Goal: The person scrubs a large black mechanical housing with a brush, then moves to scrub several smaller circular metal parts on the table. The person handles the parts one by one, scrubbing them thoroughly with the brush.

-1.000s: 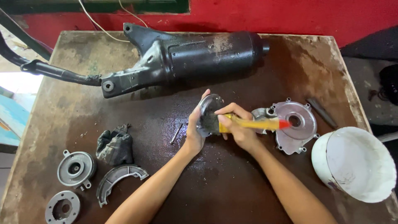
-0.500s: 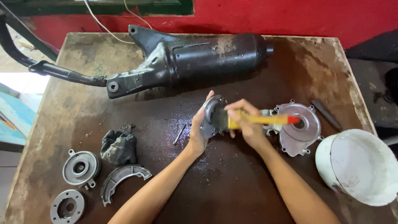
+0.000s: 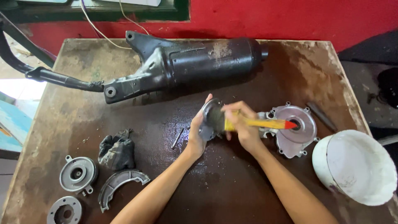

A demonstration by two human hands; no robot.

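On the oily brown worktop (red wall behind), the left hand pinches a round metal part upright; the right hand, clenched on a yellow-handled brush, sets bristles against it, handle running toward 3 o'clock.

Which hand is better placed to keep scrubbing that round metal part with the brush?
Right hand: it grips the yellow-handled brush, bristles against the round part. Left hand is busy holding that part upright.

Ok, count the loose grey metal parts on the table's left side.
3: a round hub at the left edge, a ring-shaped part below it, a curved shoe right of both. None looks hidden.
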